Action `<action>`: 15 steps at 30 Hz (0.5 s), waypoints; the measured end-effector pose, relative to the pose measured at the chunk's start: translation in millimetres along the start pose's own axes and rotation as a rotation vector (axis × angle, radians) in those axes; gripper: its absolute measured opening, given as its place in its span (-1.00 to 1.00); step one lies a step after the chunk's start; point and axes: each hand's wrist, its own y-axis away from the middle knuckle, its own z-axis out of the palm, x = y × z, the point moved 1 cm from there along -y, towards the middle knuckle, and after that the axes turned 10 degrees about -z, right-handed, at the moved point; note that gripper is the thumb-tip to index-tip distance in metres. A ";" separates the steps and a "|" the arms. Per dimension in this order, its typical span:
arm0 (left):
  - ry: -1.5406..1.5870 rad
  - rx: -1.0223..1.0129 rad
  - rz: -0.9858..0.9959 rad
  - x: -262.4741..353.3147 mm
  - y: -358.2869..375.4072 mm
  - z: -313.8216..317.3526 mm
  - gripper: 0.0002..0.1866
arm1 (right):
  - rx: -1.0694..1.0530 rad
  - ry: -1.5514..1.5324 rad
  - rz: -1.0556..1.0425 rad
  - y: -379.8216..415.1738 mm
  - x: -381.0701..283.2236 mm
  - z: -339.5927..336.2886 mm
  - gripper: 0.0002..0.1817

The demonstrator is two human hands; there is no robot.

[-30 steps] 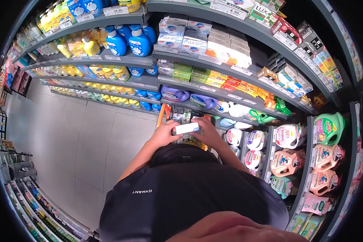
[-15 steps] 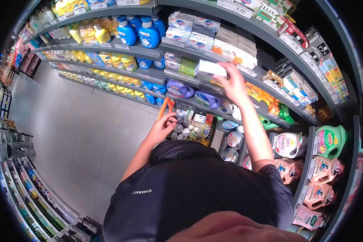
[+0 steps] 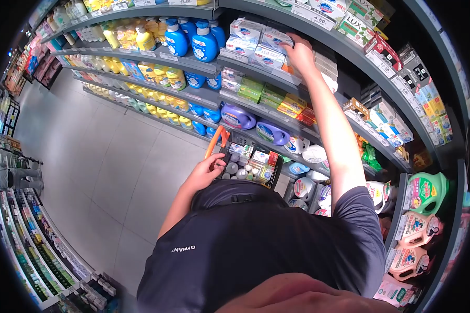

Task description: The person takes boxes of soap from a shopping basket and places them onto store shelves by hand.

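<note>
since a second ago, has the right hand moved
Yes. The right hand went from over the shopping basket up to the upper shelf, at the white soap boxes.

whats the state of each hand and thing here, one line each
right hand: raised to the shelf, on a white soap box
white soap box: on the shelf stack, under the fingers
left hand: low, at the basket rim
basket: full of small goods, orange handle up
blue bottles: upright on the shelf
purple jugs: lying on their sides
</note>
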 end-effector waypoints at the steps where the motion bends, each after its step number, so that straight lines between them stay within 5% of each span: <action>1: -0.007 -0.005 0.000 -4.5 -0.3 -1.8 -0.47 | -0.008 0.012 0.001 -1.0 0.6 3.9 -0.50; 10: -0.059 0.013 -0.038 -7.0 3.6 -8.6 -0.50 | 0.019 0.057 0.026 2.4 4.2 6.3 -0.44; 15: -0.095 0.001 -0.057 -9.7 0.1 -13.3 -0.54 | 0.202 0.000 0.035 20.5 -18.7 -14.2 -0.49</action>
